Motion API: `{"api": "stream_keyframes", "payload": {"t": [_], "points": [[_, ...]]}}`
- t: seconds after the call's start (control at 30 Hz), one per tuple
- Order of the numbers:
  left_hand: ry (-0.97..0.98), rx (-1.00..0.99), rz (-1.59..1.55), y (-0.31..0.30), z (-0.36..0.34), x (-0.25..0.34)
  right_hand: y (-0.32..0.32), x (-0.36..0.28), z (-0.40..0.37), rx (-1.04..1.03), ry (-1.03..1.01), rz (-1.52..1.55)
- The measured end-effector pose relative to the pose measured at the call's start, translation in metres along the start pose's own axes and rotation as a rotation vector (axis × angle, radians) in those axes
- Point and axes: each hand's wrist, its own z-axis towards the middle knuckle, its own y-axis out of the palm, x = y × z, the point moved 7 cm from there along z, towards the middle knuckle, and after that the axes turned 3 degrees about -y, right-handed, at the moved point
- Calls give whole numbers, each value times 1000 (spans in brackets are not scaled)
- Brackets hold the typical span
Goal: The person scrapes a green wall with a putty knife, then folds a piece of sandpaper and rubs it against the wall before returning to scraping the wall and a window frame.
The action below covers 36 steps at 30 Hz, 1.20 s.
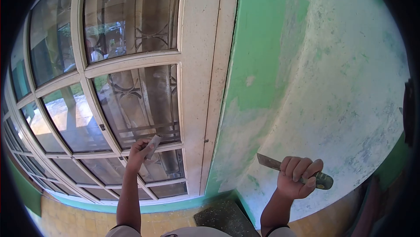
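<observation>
In the head view, gripped a scraper (270,162) in the right hand (298,176), fingers curled fully round the dark handle (324,181), blade angled up and leftward before the patchy wall (345,92); could not be sure of any contact between blade and wall; pinched a pale flat piece (152,146) between thumb and fingers of the left hand (139,153), nearly closed, in front of the paned window (199,57); could not make out the material of that piece; seemed, in judgement, to be at a step of holding both pieces ready; would have called, for any pass of the blade, for a low, even angle and a firm wrist; showed pale, mottled plaster beside flat green paint (258,40), with a worn, uneven border between; showed curled metalwork (127,89) behind the glass; had yellowish floor tiles (89,221) below and a dark board (223,218) flecked with pale bits near the wall's foot.
</observation>
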Motion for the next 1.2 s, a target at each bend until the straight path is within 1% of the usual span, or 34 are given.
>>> {"api": "stream_keyframes", "payload": {"t": [0.03,0.07,0.17,0.27,0.4,0.47,0.57,0.7,0.73,0.77,0.93,1.1,1.2], "points": [[-29,27,-55,2,-3,3,-7,-1,-2,99,-46,19],[-32,38,-35,-3,-3,-1,-9,1,-4,115,-44,35],[1,12,-75,-8,12,-19,-18,4,-9,149,-109,98],[-3,41,-80,-2,10,-15,-25,12,-15,159,-127,126],[27,32,2,8,10,-12,-34,25,-19,191,-140,161],[30,30,-5,12,6,-6,-37,33,-21,214,-144,174],[5,58,64,15,5,-3,-39,46,-20,231,-127,206],[2,54,100,15,7,-1,-37,59,-7,192,-153,236],[-29,55,118,13,8,-4,-36,62,-3,167,-172,249],[-61,56,136,11,9,-7,-36,67,1,166,-167,250],[-73,50,154,14,8,-3,-41,88,19,185,-209,229],[-81,52,188,16,11,-3,-42,101,38,161,-272,227],[-139,55,236,16,9,-4,-44,110,49,163,-279,208]]}}
